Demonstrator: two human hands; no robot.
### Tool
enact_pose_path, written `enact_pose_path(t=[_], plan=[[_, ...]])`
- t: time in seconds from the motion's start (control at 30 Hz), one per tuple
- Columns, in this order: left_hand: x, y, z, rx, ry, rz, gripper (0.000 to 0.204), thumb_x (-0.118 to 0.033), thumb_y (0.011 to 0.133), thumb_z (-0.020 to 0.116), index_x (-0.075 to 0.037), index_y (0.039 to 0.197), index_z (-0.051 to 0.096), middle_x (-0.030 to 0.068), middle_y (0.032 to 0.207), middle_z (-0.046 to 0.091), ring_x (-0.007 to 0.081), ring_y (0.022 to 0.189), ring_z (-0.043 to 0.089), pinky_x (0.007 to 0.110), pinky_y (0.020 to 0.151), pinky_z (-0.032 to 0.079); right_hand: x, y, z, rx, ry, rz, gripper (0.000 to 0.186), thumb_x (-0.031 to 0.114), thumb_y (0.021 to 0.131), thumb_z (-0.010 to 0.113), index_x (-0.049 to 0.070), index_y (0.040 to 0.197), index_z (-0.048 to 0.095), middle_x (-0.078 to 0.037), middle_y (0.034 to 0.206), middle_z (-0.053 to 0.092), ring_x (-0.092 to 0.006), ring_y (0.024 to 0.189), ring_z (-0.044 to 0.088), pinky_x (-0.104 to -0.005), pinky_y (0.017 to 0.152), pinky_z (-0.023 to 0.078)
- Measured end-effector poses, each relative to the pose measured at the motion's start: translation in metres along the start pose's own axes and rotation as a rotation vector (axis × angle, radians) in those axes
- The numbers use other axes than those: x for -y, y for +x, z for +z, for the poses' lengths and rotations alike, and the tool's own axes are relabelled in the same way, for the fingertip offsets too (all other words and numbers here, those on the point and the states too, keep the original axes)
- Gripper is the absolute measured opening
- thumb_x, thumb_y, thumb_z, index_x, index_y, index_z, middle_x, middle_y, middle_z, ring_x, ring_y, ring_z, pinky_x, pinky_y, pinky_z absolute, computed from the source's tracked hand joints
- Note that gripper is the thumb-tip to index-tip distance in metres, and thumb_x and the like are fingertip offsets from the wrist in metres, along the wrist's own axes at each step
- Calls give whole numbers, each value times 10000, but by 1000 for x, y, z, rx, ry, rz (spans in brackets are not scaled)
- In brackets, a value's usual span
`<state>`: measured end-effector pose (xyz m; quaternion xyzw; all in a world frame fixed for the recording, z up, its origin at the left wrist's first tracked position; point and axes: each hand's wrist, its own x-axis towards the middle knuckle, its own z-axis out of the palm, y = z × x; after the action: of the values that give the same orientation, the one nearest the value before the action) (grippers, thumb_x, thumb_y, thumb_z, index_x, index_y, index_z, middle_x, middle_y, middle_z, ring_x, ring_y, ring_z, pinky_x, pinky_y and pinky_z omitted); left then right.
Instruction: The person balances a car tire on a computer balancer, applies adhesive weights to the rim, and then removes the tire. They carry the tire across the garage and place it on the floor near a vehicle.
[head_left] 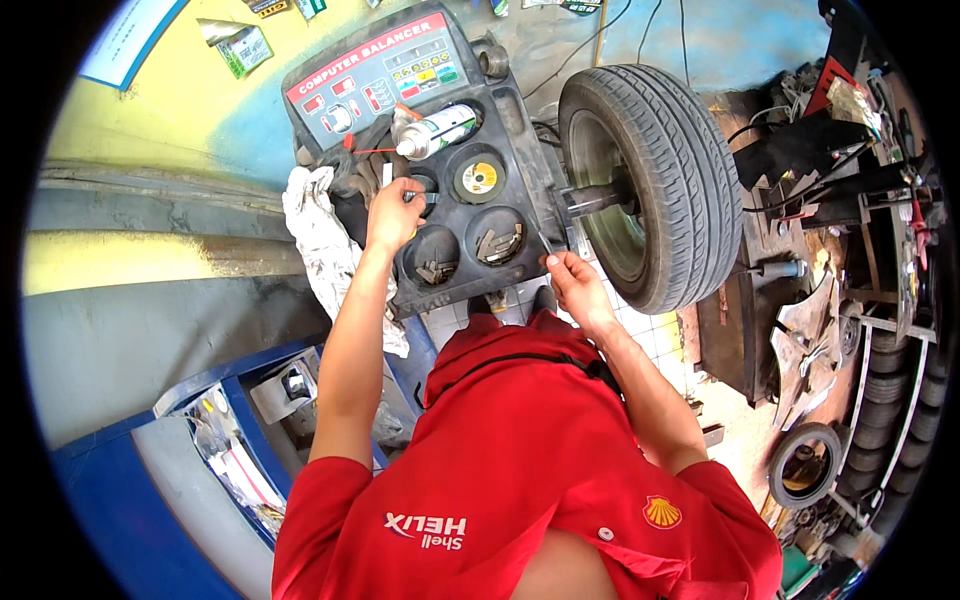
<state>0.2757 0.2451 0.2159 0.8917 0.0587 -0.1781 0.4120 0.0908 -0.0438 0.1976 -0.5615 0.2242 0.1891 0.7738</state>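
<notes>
A worker's left hand (393,215) reaches to the tray's (453,215) nine o'clock, its grip impossible to tell; the right hand (580,290), at four, pinches a slim grey piece (546,242). A loose pinch could drop it near the wheel (685,190) at three.

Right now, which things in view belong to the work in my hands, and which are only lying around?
Probably part of the work:
left hand, over the black tray
right hand, by the tray's edge
wheel on its shaft
grey metal pieces in the tray

Probably just lying about:
white cloth
spray can
loose tyre, lower right
</notes>
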Motion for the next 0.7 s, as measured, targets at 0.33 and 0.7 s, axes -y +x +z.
enact_pose_path(t=[0.33,0.7], plan=[[54,-10,46,-26,-368,267,241,-71,1001,685,27,1221,672,104,1078,723,183,953,715,328,857,603,-3,44,66,-73,-466,-272,386,321,1082,592,-28,1246,618,-152,1089,745,-218,1010,692,-356,917,525],[43,-29,36,-329,264,478,185,-292,895,785,-136,985,742,40,945,734,307,838,722,453,710,558,-6,78,103,-79,-660,-208,408,369,1099,492,17,1139,695,-197,923,727,-355,892,704,-453,820,530]])
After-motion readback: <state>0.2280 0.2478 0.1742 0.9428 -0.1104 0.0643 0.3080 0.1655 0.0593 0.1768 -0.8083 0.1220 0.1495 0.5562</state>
